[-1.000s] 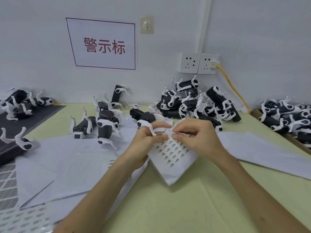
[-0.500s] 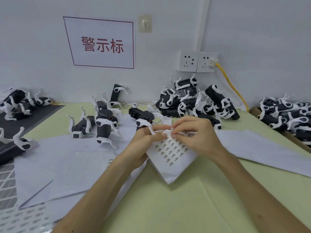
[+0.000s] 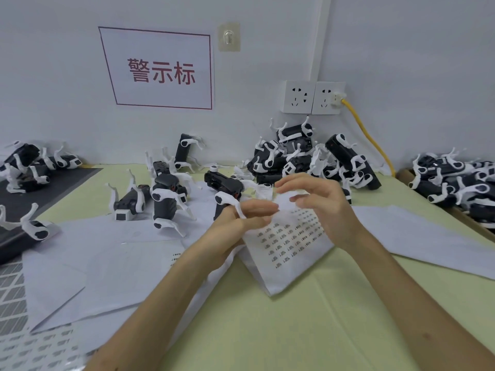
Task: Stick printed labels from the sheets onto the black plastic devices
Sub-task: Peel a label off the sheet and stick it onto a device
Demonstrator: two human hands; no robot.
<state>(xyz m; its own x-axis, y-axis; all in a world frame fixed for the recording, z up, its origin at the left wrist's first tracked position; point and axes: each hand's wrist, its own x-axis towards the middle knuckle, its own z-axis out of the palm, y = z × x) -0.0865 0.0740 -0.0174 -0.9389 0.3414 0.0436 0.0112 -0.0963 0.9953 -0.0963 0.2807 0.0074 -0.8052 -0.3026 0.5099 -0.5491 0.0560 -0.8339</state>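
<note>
A white label sheet [image 3: 289, 250] with rows of small printed labels lies tilted on the green table in front of me. My left hand [image 3: 238, 226] pinches its upper left edge. Just above the sheet's top, my right hand [image 3: 324, 210] is raised and pinches a small white label [image 3: 290, 198] between thumb and finger; that spot is blurred. Black plastic devices with white legs stand beyond my hands: the nearest device [image 3: 227, 187] just behind my left hand, two devices [image 3: 166, 202] further left, and a pile of devices [image 3: 308, 162] against the wall.
Large white paper sheets [image 3: 107, 263] cover the table on the left and another white sheet [image 3: 417, 236] lies on the right. A black mat [image 3: 16, 199] with more devices lies at far left, a box of devices [image 3: 460, 183] at far right. Wall sockets [image 3: 312, 97] hold a yellow cable [image 3: 372, 140].
My right hand has lifted from the sheet's top edge and its fingers have spread, pulling a white label up. My left hand keeps its hold on the sheet.
</note>
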